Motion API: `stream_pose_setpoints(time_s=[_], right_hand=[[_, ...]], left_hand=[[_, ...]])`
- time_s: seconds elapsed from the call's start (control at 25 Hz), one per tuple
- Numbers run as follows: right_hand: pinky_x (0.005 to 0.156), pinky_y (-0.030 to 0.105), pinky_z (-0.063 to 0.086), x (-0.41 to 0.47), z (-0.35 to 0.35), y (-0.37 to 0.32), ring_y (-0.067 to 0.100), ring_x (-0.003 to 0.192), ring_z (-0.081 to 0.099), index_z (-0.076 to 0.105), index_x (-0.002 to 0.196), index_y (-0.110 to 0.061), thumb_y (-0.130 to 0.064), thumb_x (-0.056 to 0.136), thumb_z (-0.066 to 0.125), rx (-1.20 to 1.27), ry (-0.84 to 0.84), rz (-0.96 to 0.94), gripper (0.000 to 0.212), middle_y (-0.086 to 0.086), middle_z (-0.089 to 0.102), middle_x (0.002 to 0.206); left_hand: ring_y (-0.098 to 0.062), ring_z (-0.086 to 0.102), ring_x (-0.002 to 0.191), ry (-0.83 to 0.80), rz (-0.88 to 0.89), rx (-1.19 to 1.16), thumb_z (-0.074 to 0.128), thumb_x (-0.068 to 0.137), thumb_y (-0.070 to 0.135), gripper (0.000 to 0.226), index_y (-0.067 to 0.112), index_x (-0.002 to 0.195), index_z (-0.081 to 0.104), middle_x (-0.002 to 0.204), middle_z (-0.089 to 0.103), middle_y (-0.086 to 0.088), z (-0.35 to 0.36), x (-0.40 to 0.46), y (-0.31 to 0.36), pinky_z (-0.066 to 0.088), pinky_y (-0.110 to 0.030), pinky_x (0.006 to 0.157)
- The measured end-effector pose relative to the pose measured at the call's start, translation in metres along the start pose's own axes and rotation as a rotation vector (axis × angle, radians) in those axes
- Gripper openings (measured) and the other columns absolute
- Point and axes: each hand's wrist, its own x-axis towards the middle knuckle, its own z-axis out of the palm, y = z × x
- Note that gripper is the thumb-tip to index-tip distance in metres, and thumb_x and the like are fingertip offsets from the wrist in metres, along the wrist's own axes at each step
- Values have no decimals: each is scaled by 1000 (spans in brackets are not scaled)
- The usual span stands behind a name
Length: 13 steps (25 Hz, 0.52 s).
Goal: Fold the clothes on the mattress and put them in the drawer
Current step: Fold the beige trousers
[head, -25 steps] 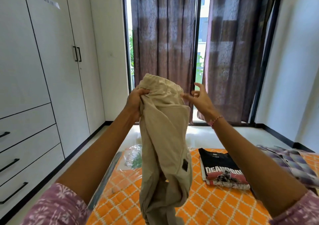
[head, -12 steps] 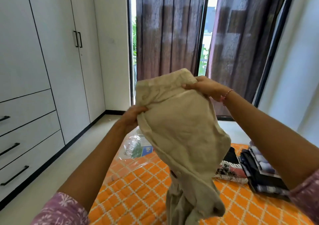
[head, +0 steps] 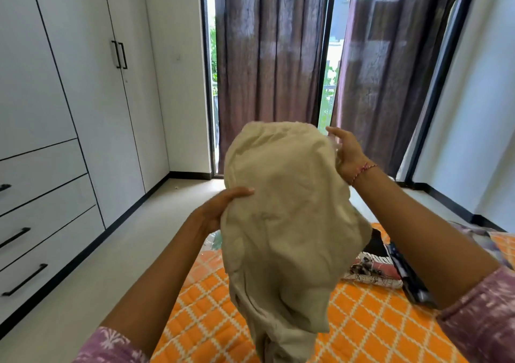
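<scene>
I hold the beige trousers [head: 284, 209] up in the air above the orange quilted mattress [head: 370, 321], their bunched lower part hanging down toward it. My left hand [head: 220, 209] grips the left edge of the cloth, thumb lying across the front and the other fingers hidden behind the fabric. My right hand [head: 344, 153] is at the upper right edge of the trousers; the palm sits against the cloth with the fingers spread out rather than curled, and I cannot tell whether any of them pinch the fabric behind. A thread bracelet [head: 363, 170] circles that wrist. To the right of the trousers, lying on the mattress, are a folded black printed T-shirt [head: 373, 265] and, just beside it, a dark folded garment [head: 409, 279]. To the left of the trousers stands the white wardrobe, its drawers [head: 41, 223] all closed, with black handles.
</scene>
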Motion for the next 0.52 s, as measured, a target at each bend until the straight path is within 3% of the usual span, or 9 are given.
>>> stream_pose_setpoints(time_s=[0.08,0.2,0.28,0.4,0.44,0.52], right_hand=[[58,20,37,0,-10,13,14,51,43,47,76,-29,-20,86,56,-72,-41,94,16,3,45,54],[53,23,47,-4,-26,25,14,48,56,51,97,-21,-25,92,55,-164,12,120,7,4,57,62],[52,22,51,-16,-28,65,12,52,64,62,94,-17,-45,93,51,-13,69,43,31,3,66,69],[72,31,55,-50,-22,157,20,83,71,72,101,-16,-67,80,51,354,-102,107,60,7,73,96],[77,34,55,-60,-17,173,23,91,70,70,110,-15,-66,75,55,355,-166,126,64,8,72,105],[75,32,57,-62,-8,170,21,92,70,63,121,-7,-44,79,62,147,-205,93,56,9,72,107]], left_hand=[[-19,70,84,90,17,126,64,84,16,36,9,119,60,99,72,-7,-2,5,-14,58,-29,69],[-16,70,70,160,144,-97,62,82,21,24,8,103,63,84,73,-7,-8,5,-3,56,-24,59],[-18,71,67,103,209,-197,64,74,19,27,7,99,62,77,73,-7,-12,4,5,57,-27,57],[-20,70,70,68,216,-170,61,76,10,24,7,99,61,79,72,-8,-10,2,6,58,-31,62],[-20,70,69,100,222,-150,59,78,9,21,7,99,61,80,72,-9,-12,2,8,59,-31,63],[-19,69,64,239,210,-80,56,84,6,15,7,98,60,77,70,-9,-28,-1,16,58,-30,59]])
